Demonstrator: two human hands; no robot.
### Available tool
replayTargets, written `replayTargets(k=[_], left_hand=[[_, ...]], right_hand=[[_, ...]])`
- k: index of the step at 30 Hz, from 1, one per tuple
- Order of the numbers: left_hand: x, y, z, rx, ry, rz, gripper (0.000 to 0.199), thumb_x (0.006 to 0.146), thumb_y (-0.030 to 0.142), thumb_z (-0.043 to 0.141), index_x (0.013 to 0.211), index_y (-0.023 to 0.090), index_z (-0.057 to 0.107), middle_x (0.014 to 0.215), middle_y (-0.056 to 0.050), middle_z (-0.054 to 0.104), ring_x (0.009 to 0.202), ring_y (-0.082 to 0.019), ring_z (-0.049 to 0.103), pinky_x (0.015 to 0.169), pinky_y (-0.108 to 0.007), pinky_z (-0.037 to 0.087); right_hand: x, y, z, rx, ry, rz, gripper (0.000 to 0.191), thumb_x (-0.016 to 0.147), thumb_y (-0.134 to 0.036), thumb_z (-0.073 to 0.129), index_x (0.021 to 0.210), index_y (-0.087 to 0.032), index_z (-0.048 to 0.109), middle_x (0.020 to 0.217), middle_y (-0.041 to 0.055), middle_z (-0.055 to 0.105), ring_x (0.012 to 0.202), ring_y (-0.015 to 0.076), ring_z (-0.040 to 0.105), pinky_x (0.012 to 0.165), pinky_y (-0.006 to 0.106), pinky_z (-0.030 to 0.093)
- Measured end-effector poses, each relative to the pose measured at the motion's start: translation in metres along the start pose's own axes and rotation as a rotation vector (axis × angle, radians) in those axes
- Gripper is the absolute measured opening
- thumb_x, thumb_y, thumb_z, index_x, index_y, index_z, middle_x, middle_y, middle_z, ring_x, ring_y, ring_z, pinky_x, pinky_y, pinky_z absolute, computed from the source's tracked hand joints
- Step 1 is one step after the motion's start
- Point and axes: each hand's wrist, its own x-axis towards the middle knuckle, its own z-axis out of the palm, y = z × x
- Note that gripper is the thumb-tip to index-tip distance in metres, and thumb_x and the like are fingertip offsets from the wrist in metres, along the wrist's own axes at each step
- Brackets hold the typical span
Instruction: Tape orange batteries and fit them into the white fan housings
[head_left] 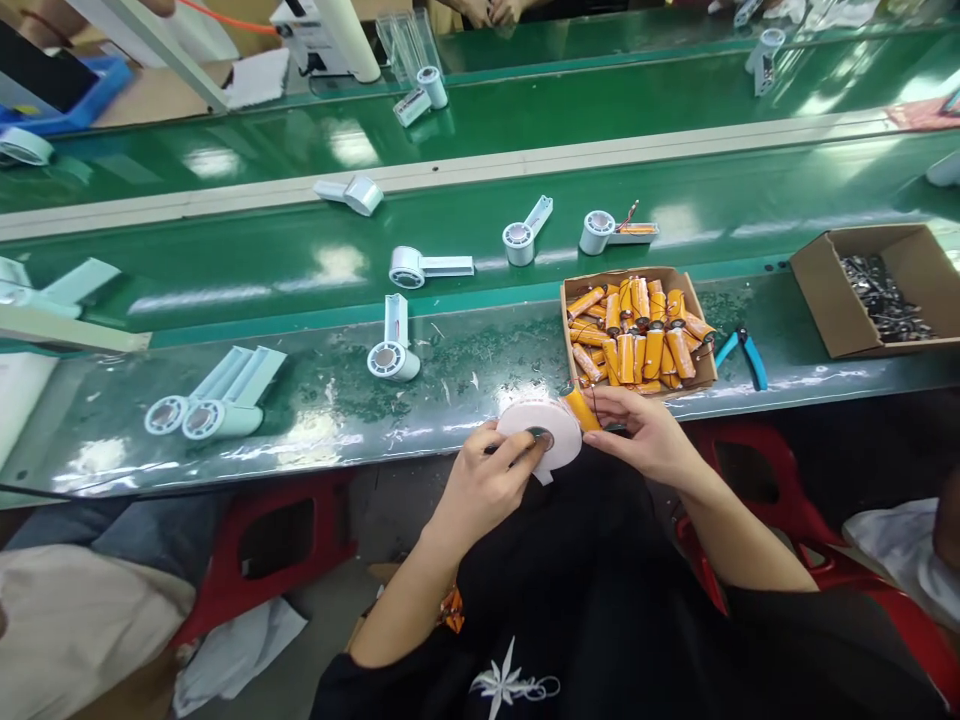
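My left hand point(491, 470) grips a roll of white tape point(534, 418) through its core, and a short tail of tape hangs from the roll's lower edge. Between the fingers of my right hand point(641, 432) is an orange-wrapped battery point(580, 410), held against the right side of the roll. Just beyond my hands, a cardboard box point(568, 325) is filled with several more orange batteries with thin wires. Blue-handled pliers point(742, 355) lie to the right of that box.
Light-blue fan housings point(394, 360) lie on the bench point(465, 375) and on the green conveyor point(285, 262). At the right stands a cardboard box point(825, 300) of small metal parts. Red chairs point(330, 530) and other people are on both sides.
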Motion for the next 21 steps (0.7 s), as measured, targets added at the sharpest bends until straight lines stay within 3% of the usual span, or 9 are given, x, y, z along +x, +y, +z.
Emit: replayTargets(k=[4,8,10,14,16,18,21], left_hand=[[0.002,-0.007,-0.005,-0.024,-0.085,0.042,0.05,0.099,0.005,0.064,0.139,0.034,0.075,0.114,-0.002,0.08,0.098,-0.023,0.059,0.115,-0.043,0.053],[0.003,-0.009,-0.009,-0.014,-0.128,0.063,0.051,0.1,0.008,0.064,0.143,0.035,0.072,0.115,-0.003,0.08,0.101,-0.022,0.062,0.114,-0.041,0.055],[0.005,-0.007,-0.009,0.023,-0.076,0.048,0.051,0.099,0.008,0.067,0.143,0.034,0.072,0.114,-0.003,0.081,0.099,-0.023,0.06,0.11,-0.041,0.055],[0.013,0.009,0.003,0.153,0.105,-0.036,0.042,0.096,0.014,0.076,0.135,0.03,0.076,0.104,-0.006,0.079,0.092,-0.025,0.054,0.097,-0.042,0.053],[0.017,0.022,0.015,0.158,0.166,-0.1,0.034,0.095,0.022,0.079,0.129,0.026,0.078,0.097,-0.008,0.076,0.088,-0.024,0.054,0.089,-0.041,0.051],[0.018,0.033,0.025,0.042,0.176,-0.126,0.025,0.095,0.027,0.079,0.119,0.022,0.081,0.089,-0.008,0.07,0.083,-0.021,0.055,0.082,-0.039,0.05],[0.011,0.035,0.026,-0.262,0.104,-0.083,0.018,0.095,0.031,0.076,0.108,0.018,0.08,0.082,-0.005,0.063,0.077,-0.018,0.054,0.074,-0.035,0.049]], right_hand=[[0.009,-0.009,-0.008,0.066,-0.137,0.118,0.073,0.087,-0.031,0.088,0.155,-0.029,0.06,0.117,0.0057,0.084,0.107,0.0262,0.082,0.099,0.046,0.069],[0.013,-0.009,-0.012,0.174,-0.119,0.135,0.087,0.084,-0.028,0.09,0.161,-0.034,0.052,0.108,0.0016,0.084,0.102,0.0229,0.082,0.095,0.041,0.071],[0.01,-0.001,0.002,0.255,-0.01,0.088,0.087,0.081,-0.035,0.095,0.157,-0.035,0.054,0.105,0.0014,0.082,0.098,0.023,0.082,0.091,0.041,0.071],[0.003,0.021,0.054,0.338,0.449,-0.077,0.077,0.086,-0.055,0.089,0.151,-0.041,0.05,0.118,0.005,0.079,0.107,0.0266,0.08,0.096,0.046,0.069],[0.003,0.022,0.066,0.343,0.622,-0.14,0.073,0.092,-0.06,0.082,0.152,-0.046,0.043,0.124,0.0051,0.077,0.111,0.0271,0.079,0.099,0.049,0.068],[0.004,0.013,0.052,0.313,0.573,-0.121,0.068,0.089,-0.059,0.085,0.146,-0.044,0.05,0.118,0.0045,0.079,0.105,0.0273,0.081,0.093,0.047,0.07],[0.003,-0.019,-0.006,0.201,0.251,0.005,0.058,0.077,-0.046,0.099,0.124,-0.03,0.071,0.097,0.0047,0.083,0.084,0.0274,0.083,0.075,0.041,0.072]])
